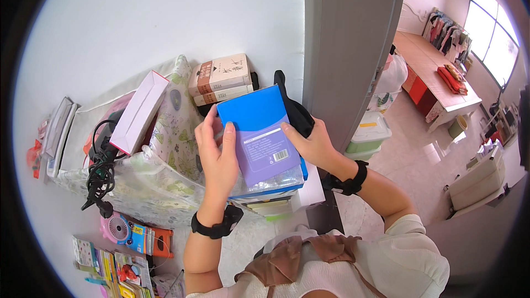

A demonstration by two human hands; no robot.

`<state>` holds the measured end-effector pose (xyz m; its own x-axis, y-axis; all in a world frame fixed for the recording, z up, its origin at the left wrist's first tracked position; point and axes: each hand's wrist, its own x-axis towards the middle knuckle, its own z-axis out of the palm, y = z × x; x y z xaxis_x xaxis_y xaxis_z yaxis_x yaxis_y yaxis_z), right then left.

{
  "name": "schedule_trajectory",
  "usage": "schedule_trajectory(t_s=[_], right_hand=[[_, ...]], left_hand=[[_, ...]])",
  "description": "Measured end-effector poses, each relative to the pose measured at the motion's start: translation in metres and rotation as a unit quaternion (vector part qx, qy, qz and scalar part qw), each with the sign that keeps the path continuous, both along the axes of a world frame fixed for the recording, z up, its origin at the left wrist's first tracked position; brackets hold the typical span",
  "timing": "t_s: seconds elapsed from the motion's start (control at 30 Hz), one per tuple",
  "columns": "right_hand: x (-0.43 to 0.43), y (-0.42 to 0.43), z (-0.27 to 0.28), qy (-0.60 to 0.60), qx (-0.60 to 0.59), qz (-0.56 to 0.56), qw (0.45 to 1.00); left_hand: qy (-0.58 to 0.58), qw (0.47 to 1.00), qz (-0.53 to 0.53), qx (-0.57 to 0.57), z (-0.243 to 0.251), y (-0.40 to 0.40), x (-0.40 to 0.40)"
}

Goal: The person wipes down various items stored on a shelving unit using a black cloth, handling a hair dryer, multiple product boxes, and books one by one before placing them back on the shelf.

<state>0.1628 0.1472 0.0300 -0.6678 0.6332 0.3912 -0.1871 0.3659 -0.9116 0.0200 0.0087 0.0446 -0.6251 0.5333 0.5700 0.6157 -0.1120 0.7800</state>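
Note:
Between both hands is a flat blue and purple box [265,136] bearing print and a barcode. My left hand [217,145] holds its left edge, thumb on the front face. My right hand [306,140] grips the right edge, with its thumb on the face and its fingers hidden behind. A black cloth-like item [296,111] shows just behind the box, by my right fingers. Below the box lies a silvery, foil-like package [269,184] on a stack with blue edges. Two thick books [223,76] lie stacked beyond my left hand. Each wrist wears a black strap.
A floral-covered surface [165,182] at left bears a white and red box [140,111] and a coiled black power cable [100,176]. Below are a pink fan [116,227] and books [109,271]. Right of the grey door frame [348,49] are lidded bins [368,132] and a long table [434,70].

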Motion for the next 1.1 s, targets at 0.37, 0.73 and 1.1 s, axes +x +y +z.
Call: schedule_trajectory(t_s=[0.37,0.73,1.1], right_hand=[[-0.001,-0.003,0.025,0.049,0.117,-0.085,0.988],[-0.019,-0.006,0.026,-0.046,0.427,-0.002,0.903],[0.085,-0.008,-0.001,-0.032,0.442,-0.017,0.896]], left_hand=[[-0.104,0.977,-0.169,0.071,-0.008,0.02,-0.033],[0.023,0.997,-0.067,0.033,-0.013,0.024,-0.025],[0.04,0.997,-0.059,0.036,-0.012,0.029,-0.027]])
